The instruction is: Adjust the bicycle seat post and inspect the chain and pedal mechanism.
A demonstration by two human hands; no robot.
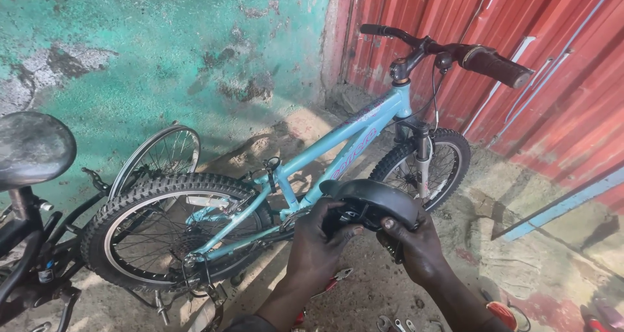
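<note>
A black bicycle saddle [370,202], dusty and turned underside toward the person, sits between 2 hands. The left hand [318,244] grasps its near side, the right hand [416,247] its far end, fingers curled underneath; a light-blue bicycle [351,143] stands just beyond.

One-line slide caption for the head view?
Both hands, left and right, hold a black saddle before a light-blue bicycle.

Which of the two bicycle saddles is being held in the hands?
The black saddle at centre, gripped by both hands; the other, dusty saddle sits untouched on its post at far left.
</note>
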